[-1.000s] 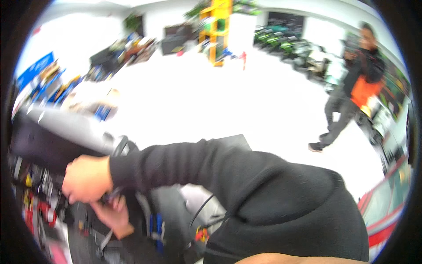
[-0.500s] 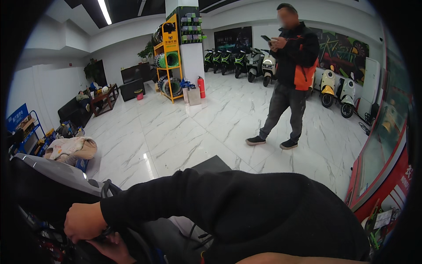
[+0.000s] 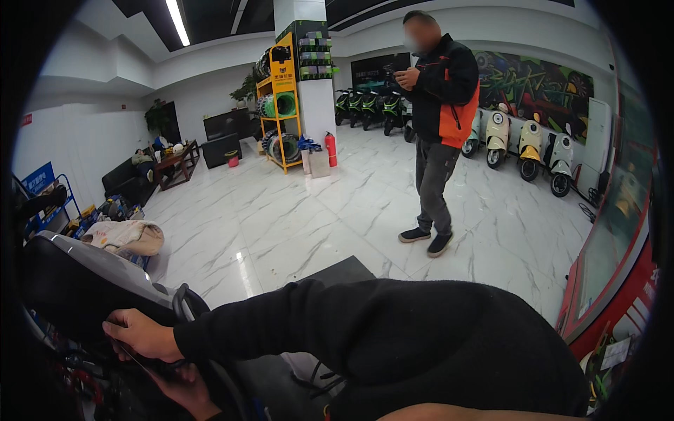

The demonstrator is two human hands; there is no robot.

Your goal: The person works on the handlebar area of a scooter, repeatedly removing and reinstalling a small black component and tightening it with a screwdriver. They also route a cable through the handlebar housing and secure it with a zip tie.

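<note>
My right hand (image 3: 144, 335) reaches across from the right in a black sleeve, its thumb and fingers closed on a thin, flat strip (image 3: 132, 354) whose kind I cannot make out. Just below it, my left hand (image 3: 188, 391) is partly curled around something dark, with its fingertips hidden. Both hands work low beside a large black seat-like part (image 3: 67, 277) with a glossy grey edge, apparently from a scooter. A black curved handle (image 3: 184, 300) stands by my right wrist. Dark parts and cables (image 3: 77, 365) lie under the hands, too dim to tell apart.
A person (image 3: 442, 98) in a black and orange jacket stands ahead, holding a phone. Parked scooters (image 3: 530, 151) line the back. A yellow tyre rack (image 3: 281, 105) and red fire extinguisher (image 3: 331, 149) stand by the pillar. A red-framed glass case (image 3: 611, 245) is at right.
My right hand has lifted slightly and turned, so the thin strip now shows in its fingers. The view has shifted a little, and the standing person has stepped left and turned sideways.
</note>
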